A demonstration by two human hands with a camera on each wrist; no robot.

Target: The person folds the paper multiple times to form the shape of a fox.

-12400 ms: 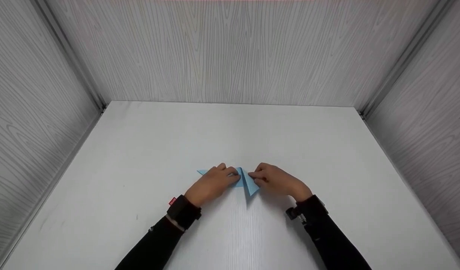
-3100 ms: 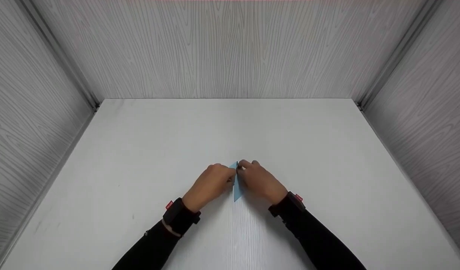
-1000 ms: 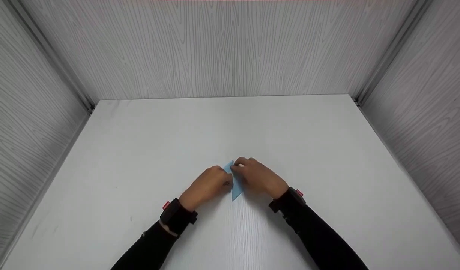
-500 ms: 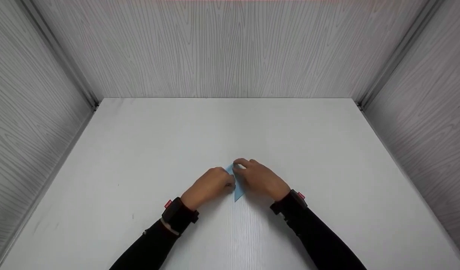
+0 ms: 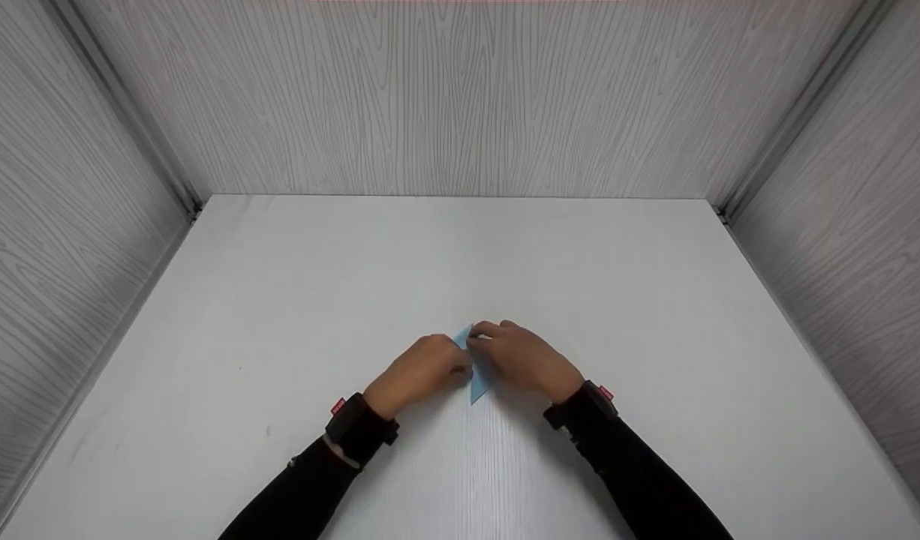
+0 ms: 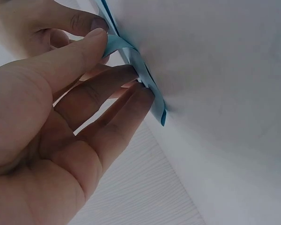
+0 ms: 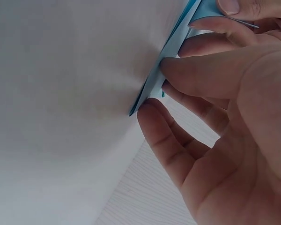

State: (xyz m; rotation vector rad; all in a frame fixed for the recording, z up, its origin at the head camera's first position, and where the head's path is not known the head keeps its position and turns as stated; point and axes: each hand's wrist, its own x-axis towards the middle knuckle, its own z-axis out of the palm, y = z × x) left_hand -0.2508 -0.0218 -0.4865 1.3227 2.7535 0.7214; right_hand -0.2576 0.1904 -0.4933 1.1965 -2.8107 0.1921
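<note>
A light blue sheet of folded paper (image 5: 478,387) stands between both hands near the middle of the table, narrow and pointed toward the person. My left hand (image 5: 419,373) pinches a curled flap (image 6: 118,43) of it between thumb and fingers, while other fingertips touch the layered edge. On the other side, my right hand (image 5: 526,361) grips the body of the folded paper (image 7: 166,58), thumb against one face and fingers against the opposite one. In the head view the hands cover much of the paper.
The white table (image 5: 460,262) spreads around the hands. A grey wood-grain panel (image 5: 460,97) rises at the back, with similar panels at the left (image 5: 55,247) and right (image 5: 843,247). Black bands sit on both wrists.
Earlier the paper lay wider, with a tip out to the left; now it is narrow and the hands are closer together. Over the last second the hands have hardly moved.
</note>
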